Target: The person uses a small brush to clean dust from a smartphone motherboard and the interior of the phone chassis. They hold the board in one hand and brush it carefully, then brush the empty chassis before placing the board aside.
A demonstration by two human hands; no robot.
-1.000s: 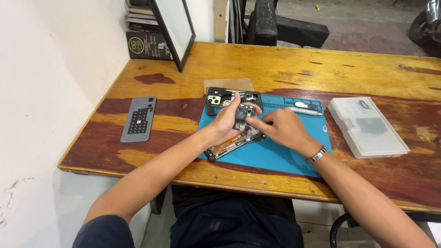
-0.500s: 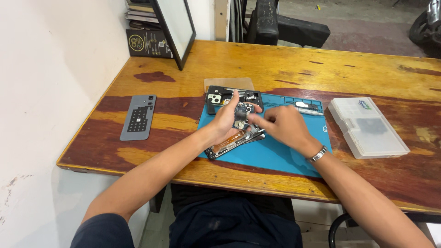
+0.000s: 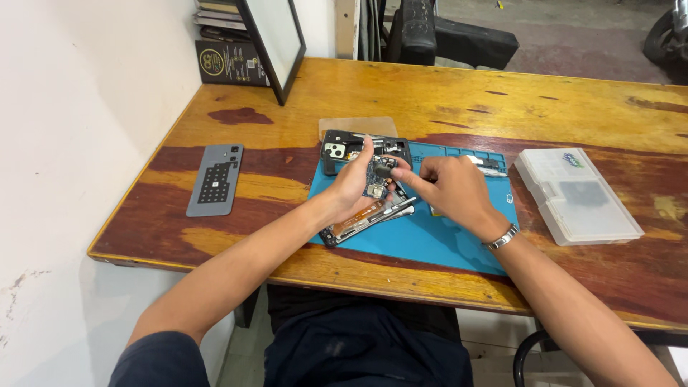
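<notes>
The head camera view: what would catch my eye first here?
Two bare hands meet over a blue work mat at the middle of a wooden table: the left hand holds a small circuit board, the right hand pinching at it. A grey panel lies far left, a clear plastic box right.

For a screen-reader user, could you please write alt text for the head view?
Left hand holds a small blue circuit board over a blue rectangular work mat on a wooden table; right hand pinches it.

Head-worn view, steeply down, close
</notes>
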